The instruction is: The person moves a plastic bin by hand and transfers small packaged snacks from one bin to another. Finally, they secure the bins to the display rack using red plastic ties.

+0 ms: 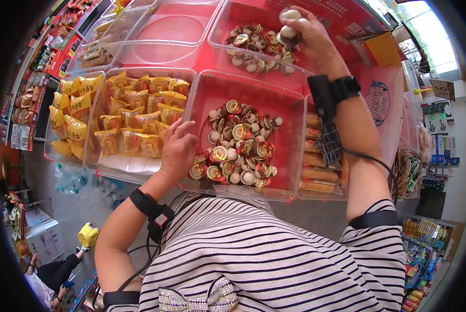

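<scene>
My right hand (316,39) is raised over the back clear bin (264,54), its fingers closed around a few small white-domed snack cups (289,31). Below it, more wrapped snack cups (251,44) lie loose in that bin. My left hand (180,151) rests at the divider between two front bins, fingers spread and nothing visible in them. To its right, a front clear bin (290,130) holds a pile of similar snack cups (238,143) with brown, gold and red wrapping. On its left are yellow wrapped pastries (139,112) in rows.
More yellow packets (74,114) fill the far-left bin. Long brown packaged snacks (316,158) lie in a bin under my right forearm. A clear bin (165,26) stands at the back. Shelves of goods (425,249) flank the stand, and another person (50,275) is at lower left.
</scene>
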Demonstrator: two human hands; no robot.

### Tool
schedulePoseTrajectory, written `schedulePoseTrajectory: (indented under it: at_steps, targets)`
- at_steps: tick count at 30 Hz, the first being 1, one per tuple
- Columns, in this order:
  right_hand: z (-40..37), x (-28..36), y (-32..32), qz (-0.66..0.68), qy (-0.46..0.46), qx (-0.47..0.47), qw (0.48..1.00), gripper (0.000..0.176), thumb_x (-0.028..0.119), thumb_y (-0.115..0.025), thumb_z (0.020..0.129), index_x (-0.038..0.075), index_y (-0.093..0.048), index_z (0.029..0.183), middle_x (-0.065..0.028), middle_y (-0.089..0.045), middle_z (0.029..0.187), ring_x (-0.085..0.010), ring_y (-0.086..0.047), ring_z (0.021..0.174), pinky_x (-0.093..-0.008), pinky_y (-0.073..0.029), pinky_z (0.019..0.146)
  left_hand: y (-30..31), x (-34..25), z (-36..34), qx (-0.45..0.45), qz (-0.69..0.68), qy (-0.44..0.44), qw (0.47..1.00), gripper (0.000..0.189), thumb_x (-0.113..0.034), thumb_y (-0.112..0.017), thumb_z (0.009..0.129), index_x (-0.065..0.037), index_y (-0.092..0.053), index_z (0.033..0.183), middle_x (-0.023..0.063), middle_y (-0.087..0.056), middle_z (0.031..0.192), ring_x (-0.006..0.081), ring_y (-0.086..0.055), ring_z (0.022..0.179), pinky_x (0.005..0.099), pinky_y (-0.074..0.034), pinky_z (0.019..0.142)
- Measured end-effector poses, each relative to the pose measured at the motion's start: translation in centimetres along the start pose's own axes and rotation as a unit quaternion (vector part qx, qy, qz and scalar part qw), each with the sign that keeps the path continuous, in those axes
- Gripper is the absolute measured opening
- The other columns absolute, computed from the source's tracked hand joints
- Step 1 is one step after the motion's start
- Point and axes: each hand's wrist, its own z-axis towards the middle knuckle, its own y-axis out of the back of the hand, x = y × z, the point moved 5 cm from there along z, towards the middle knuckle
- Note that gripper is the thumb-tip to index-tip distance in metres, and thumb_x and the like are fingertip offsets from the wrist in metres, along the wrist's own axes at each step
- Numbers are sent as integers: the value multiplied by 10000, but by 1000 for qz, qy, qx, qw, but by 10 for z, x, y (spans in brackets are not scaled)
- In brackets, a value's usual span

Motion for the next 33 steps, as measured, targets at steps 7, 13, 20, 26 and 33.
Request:
schedulePoseTrajectory:
  at_steps: [7, 13, 20, 26, 33]
  targets:
    - [-29, -6, -32, -185, -11, -106, 977, 354, 92, -588, 869, 30, -494, 1204, -37, -596, 888, -144, -607, 747, -287, -527, 642, -1, 1, -2, 0, 4, 17, 1000, 123, 31, -571, 689, -56, -610, 768, 109, -555, 1202, 370, -419, 1200, 427, -352, 1008]
    - [-123, -107, -122, -436, -77, 382, 811, 709, 294, -740, 719, 85, -438, 1326, -195, -517, 1257, -305, -529, 1120, -397, -446, 936, -1, 1, 0, 5, 11, 16, 1000, 134, 28, -566, 684, -58, -616, 773, 105, -558, 1197, 367, -427, 1194, 427, -359, 999]
    - [-176, -178, -156, -535, -108, 403, 735, 961, 373, -827, 524, 215, -399, 1369, -191, -366, 1362, -401, -332, 1249, -483, -412, 952, -3, 4, -3, 5, 10, 21, 1000, 135, 27, -571, 684, -62, -614, 775, 89, -549, 1213, 360, -417, 1203, 423, -357, 1000]
    - [-210, -180, -195, -526, -34, 442, 726, 842, 261, -790, 520, 236, -476, 1301, -173, -424, 1272, -349, -422, 1148, -466, -487, 840, -3, 5, -2, -1, 4, 21, 1000, 127, 20, -581, 690, -70, -613, 773, 82, -549, 1212, 351, -416, 1204, 423, -352, 1004]
    - [-204, -185, -185, -528, -28, 375, 762, 743, 147, -748, 541, 215, -529, 1248, -142, -462, 1209, -347, -453, 1104, -449, -492, 820, -1, 0, 0, 0, 6, 13, 1000, 124, 28, -576, 694, -67, -608, 767, 90, -570, 1169, 334, -419, 1202, 418, -339, 1022]
